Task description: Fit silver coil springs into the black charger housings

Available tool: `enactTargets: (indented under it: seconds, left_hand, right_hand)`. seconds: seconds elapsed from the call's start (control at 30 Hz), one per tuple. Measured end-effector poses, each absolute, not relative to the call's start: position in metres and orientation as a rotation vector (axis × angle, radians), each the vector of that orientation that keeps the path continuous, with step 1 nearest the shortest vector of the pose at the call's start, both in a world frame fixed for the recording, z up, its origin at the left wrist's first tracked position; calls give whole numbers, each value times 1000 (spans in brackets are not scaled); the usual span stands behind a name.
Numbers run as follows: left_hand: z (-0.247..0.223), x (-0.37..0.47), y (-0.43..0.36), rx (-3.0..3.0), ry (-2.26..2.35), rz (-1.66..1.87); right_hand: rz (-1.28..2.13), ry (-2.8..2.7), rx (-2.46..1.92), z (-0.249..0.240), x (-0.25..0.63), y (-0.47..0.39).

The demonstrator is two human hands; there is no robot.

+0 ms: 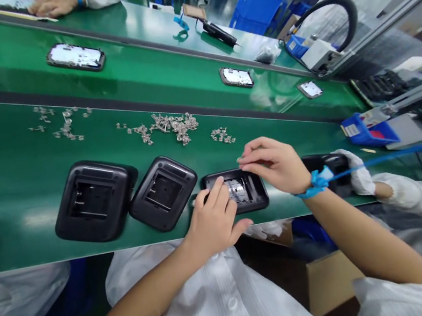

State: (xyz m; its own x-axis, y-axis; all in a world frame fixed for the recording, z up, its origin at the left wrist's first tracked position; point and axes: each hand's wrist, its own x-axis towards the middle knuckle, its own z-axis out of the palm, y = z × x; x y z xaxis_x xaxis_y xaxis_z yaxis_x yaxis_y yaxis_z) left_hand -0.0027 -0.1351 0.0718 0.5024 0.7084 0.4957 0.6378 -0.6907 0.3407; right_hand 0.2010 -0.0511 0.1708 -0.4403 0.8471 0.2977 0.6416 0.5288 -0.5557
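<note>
A black plastic housing lies on the green table edge in front of me, with a rectangular recess showing metal inside. My left hand rests over its left side, fingers stretched and thumb apart. My right hand, with a blue wrist strap, is held above the housing's upper right corner. Its thumb and fingertips are pinched together; whatever is between them is too small to make out. Beyond the housing lie small metal spring pieces in a little group and a larger heap.
Two more black housings sit to the left. Behind runs a green conveyor carrying phone-like units. At right, a co-worker's gloved hand touches a dark housing near a blue bin.
</note>
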Motion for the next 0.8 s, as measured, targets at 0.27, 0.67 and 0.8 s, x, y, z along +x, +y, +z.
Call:
enactTargets:
  seconds: [0.27,0.67,0.8]
  left_hand:
    - [71,-3,-136,2636,1192,934]
    - [73,-2,-137,2646,1207,908]
    - [74,-1,-138,2659,1219,892]
  right_hand:
    - [89,-2464,-1098,144,189,-68]
    - [-13,-2515,-1158,142,190,-70]
    - [71,-2480,-1203,139,190,-68]
